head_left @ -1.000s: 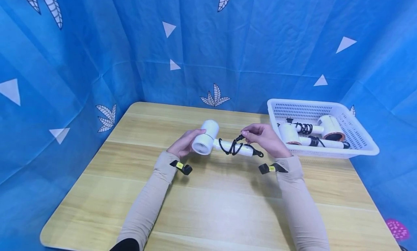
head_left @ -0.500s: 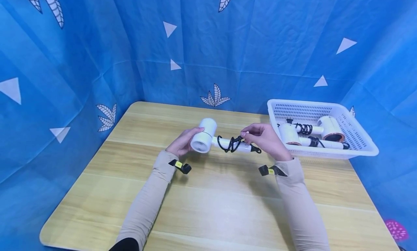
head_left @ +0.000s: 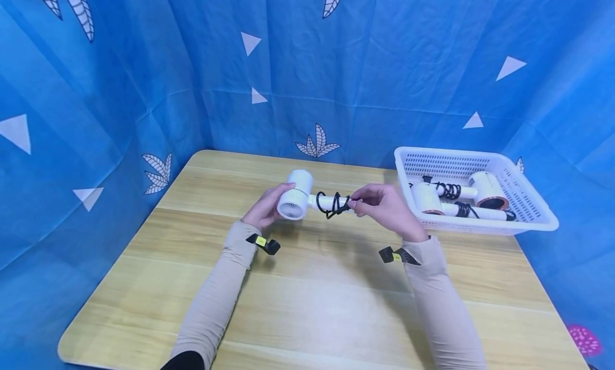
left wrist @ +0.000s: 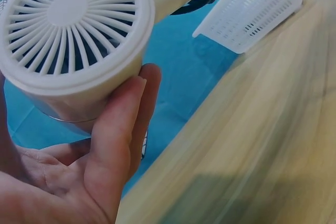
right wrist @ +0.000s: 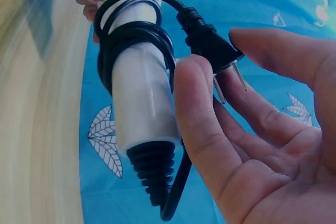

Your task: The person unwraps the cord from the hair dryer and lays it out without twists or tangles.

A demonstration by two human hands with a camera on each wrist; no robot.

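Note:
A white hair dryer [head_left: 300,186] is held above the table, its handle pointing right. My left hand [head_left: 265,205] grips the dryer's head; the left wrist view shows the slotted grille [left wrist: 68,11], with thumb and fingers around the body below it. A black cord [right wrist: 134,40] is looped several times around the handle [right wrist: 144,93]. My right hand [head_left: 384,210] is at the handle's end and pinches the black two-pin plug [right wrist: 212,45] between thumb and fingers, prongs towards the palm. In the head view the right fingers hide the handle's end.
A white perforated basket [head_left: 528,196] stands at the table's back right, holding two more white hair dryers [head_left: 487,188] with wound black cords. Blue patterned cloth [head_left: 288,55] hangs behind and beside the wooden table [head_left: 307,300].
Both hands and the dryer have shifted slightly left, the dryer also a little up. The right hand has come closer to the handle, bringing the plug against the coils.

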